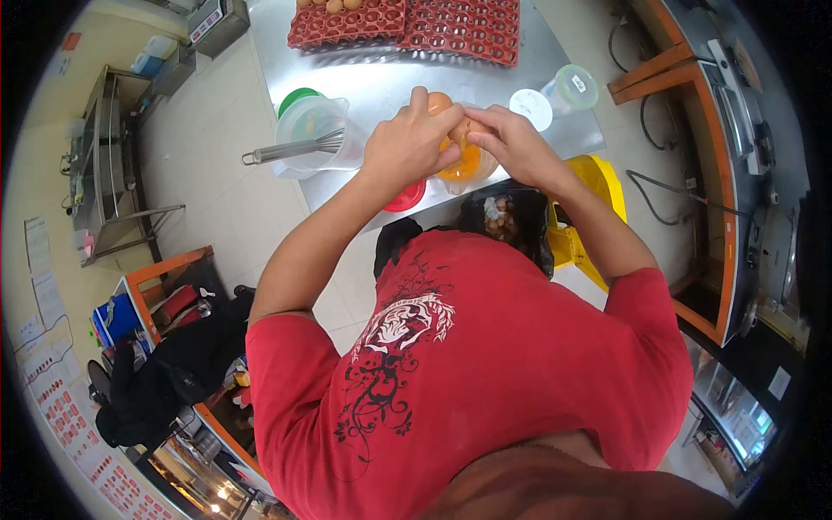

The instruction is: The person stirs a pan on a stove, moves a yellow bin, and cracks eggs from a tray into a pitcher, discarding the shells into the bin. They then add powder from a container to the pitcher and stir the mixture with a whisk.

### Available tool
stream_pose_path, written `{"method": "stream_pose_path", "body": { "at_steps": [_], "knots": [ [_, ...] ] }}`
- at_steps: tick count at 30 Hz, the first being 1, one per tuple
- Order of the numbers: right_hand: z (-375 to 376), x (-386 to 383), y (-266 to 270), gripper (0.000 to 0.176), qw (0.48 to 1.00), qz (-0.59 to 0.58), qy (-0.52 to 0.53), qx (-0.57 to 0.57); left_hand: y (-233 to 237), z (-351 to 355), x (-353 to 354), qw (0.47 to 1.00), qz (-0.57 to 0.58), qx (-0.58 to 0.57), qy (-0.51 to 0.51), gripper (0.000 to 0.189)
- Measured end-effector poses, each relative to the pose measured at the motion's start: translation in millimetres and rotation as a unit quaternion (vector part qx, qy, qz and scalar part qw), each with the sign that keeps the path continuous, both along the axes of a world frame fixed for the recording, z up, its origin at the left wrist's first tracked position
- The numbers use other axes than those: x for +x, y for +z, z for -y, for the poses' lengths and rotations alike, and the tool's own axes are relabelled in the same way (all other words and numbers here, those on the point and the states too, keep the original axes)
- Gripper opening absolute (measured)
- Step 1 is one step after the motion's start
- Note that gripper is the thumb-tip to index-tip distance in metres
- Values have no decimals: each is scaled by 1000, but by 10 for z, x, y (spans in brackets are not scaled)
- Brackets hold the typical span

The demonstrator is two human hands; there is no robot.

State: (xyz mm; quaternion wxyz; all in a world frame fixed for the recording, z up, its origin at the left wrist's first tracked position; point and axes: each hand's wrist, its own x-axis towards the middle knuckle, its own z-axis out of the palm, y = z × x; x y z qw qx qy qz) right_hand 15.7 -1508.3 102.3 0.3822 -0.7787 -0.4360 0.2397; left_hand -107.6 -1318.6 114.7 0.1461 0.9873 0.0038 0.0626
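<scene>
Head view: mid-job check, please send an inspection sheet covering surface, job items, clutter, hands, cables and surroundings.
Surface: shiny metal table, partly hidden by the arms.
Job's things: egg above a clear container with yellow yolk; whisk in a translucent jug; red egg trays, brown eggs in the left one.
Clutter: round white item and clear tub at right; red item partly hidden.
Hands: left hand and right hand both grip the egg; second egg at the left fingers.
Cables: dark cables at right, off the table.
Surroundings: black bag with apparent eggshells; yellow bin; orange-framed cabinet at right.
</scene>
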Motion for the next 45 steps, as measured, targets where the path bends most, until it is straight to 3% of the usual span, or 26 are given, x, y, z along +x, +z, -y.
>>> {"method": "stream_pose_path", "body": {
  "at_steps": [4, 7, 10, 13, 16, 17, 20, 23, 24, 27, 29, 30, 33, 36, 39, 40, 43, 45],
  "knots": [
    [10, 33, 108, 44, 999, 8, 14, -43, 32, -27, 12, 1000, -14, 18, -16, 47],
    [4, 39, -70, 44, 993, -93, -23, 68, 47, -1, 31, 1000, 7, 25, -13, 46],
    [27, 26, -14, 39, 976, -206, -43, 56, 127, 70, 26, 1000, -9, 5, -29, 47],
    [257, 43, 168, 33, 971, -230, -31, 59, 209, 69, -39, 998, 15, -49, -30, 46],
    [766, 76, 167, 36, 960, -278, 2, 15, 176, -57, -172, 990, 92, -108, 5, 57],
    [923, 79, 170, 37, 952, -306, 16, -5, 134, -74, -192, 975, 115, -189, 23, 57],
    [1255, 24, 1, 39, 975, -170, 74, -120, -44, -62, -252, 888, 135, -431, 79, 62],
    [1271, 26, -86, 44, 992, 1, 2, -125, -134, 26, -193, 824, 84, -558, 45, 56],
    [1157, 32, 52, 49, 997, -3, -33, -76, -135, 81, -155, 822, 66, -564, 37, 53],
    [675, -143, 393, 53, 981, 47, -55, 182, -153, 285, -6, 821, 14, -570, 18, 44],
    [523, -108, 281, 55, 978, 86, 7, 190, -187, 373, 109, 828, -17, -560, 11, 41],
    [477, -76, 212, 56, 975, 106, 38, 194, -83, 393, 144, 866, -23, -500, -2, 41],
    [438, -29, 113, 55, 980, 89, 37, 176, -145, 373, 233, 877, -57, -478, 1, 44],
    [502, 15, 108, 54, 969, 136, 4, 206, -44, 325, 154, 848, -32, -527, 45, 42],
    [507, 99, -133, 52, 975, 175, 39, 133, -81, 187, 69, 902, 42, -426, 48, 45],
    [536, 82, -180, 51, 985, 123, 20, 118, -97, 166, 41, 913, 45, -402, 45, 46],
    [541, 32, -62, 50, 980, 111, -1, 166, -106, 129, -41, 947, 58, -315, 32, 47],
    [521, 68, -191, 51, 983, 121, 8, 136, -97, 143, -61, 968, 65, -243, 10, 49]
  ]
}}
